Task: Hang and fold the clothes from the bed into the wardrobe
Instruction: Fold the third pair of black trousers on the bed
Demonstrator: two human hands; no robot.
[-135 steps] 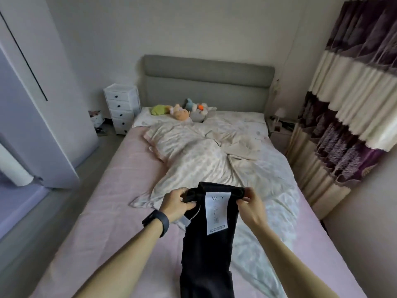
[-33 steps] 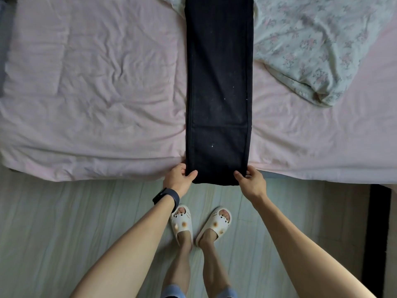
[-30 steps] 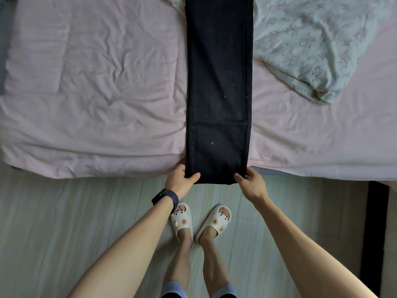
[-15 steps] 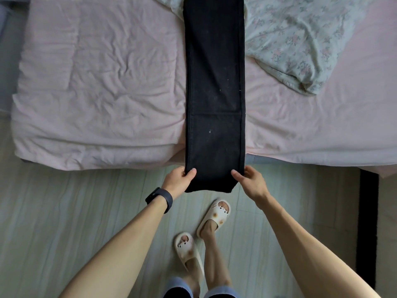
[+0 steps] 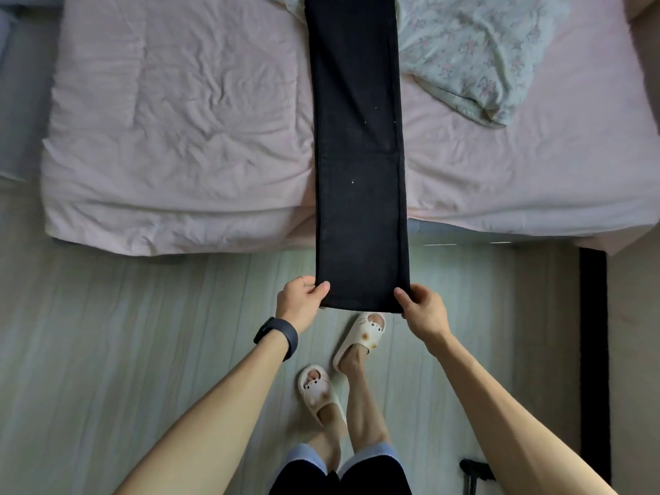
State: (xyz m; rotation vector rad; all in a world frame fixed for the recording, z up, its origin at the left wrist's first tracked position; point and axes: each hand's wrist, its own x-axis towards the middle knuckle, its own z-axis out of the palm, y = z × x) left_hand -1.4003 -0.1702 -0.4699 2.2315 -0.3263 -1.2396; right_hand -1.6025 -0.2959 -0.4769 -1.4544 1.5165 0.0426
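I've stepped back, dragging the black trousers off the bed; both hands, left hand and right hand, pinch the near hem corners, long axis running straight away.

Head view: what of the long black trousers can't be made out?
Head view:
- long black trousers: far end cut off by the top edge.
- left hand, right hand: fingers beneath the hem hidden by the fabric.
- floral pale-green quilt: also cut by the top edge.

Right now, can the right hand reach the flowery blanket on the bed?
Probably not yet: the right hand is busy gripping the black trousers over the floor, and the flowery blanket lies farther up the bed.
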